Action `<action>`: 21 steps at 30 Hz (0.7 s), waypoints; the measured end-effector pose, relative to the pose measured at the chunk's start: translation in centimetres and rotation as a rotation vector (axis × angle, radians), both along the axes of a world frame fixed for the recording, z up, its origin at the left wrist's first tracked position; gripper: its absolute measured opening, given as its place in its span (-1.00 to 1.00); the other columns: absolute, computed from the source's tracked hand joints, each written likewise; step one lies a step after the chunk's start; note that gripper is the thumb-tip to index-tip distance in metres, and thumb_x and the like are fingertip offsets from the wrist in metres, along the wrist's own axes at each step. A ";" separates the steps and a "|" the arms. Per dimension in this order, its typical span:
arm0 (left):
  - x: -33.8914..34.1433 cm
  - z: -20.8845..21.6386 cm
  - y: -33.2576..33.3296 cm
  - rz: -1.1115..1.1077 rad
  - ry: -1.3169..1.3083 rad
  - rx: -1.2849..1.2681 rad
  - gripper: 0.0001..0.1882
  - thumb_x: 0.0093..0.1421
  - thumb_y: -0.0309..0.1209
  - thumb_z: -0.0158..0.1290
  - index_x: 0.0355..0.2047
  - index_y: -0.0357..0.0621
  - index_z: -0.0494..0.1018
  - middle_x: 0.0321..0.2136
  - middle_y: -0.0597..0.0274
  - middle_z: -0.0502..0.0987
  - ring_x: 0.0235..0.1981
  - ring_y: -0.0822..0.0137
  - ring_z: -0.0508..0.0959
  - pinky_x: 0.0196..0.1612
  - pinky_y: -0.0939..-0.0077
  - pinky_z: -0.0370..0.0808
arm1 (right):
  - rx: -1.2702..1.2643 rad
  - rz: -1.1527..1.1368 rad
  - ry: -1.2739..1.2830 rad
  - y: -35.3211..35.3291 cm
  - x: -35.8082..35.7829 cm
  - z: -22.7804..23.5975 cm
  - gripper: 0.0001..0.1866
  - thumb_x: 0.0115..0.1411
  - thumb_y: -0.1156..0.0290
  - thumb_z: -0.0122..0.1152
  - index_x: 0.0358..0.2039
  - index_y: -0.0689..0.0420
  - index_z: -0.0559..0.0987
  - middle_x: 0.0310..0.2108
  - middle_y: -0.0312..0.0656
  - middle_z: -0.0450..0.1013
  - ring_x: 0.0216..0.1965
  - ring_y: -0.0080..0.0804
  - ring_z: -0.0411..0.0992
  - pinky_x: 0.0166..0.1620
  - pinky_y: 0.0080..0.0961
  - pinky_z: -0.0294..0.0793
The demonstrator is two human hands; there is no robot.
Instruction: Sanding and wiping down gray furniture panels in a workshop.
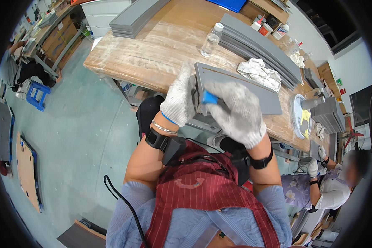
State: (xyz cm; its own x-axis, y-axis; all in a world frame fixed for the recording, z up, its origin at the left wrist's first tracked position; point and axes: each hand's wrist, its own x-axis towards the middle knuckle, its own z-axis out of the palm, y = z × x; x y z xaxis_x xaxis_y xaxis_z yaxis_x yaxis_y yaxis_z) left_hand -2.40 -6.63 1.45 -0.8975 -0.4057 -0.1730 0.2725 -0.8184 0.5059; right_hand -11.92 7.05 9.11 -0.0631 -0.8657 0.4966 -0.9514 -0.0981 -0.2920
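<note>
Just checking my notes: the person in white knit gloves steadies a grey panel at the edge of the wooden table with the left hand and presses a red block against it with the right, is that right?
Not quite. The block under the right hand is blue, not red, as the head view shows. The rest stands: the left hand in a white knit glove steadies the grey panel at the edge of the wooden table.

Wooden workbench [161, 45], worn top; bearing grey panel [244, 89], stacked grey strips [260, 43], further grey stack [136, 16], clear plastic bottle [211, 40], crumpled white rag [260, 73], small jars [265, 25].
</note>
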 end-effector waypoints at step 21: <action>-3.4 -9.2 -8.7 0.026 -0.356 -0.263 -0.42 0.40 -0.09 0.08 0.26 -0.22 0.34 0.14 0.06 0.51 0.13 0.10 0.54 0.16 0.15 0.54 | -0.296 -0.864 -0.973 21.9 -18.8 -12.2 -0.59 0.19 0.44 0.31 0.04 0.33 0.57 -0.08 -0.09 0.58 -0.16 -0.37 0.56 -0.03 -0.46 0.56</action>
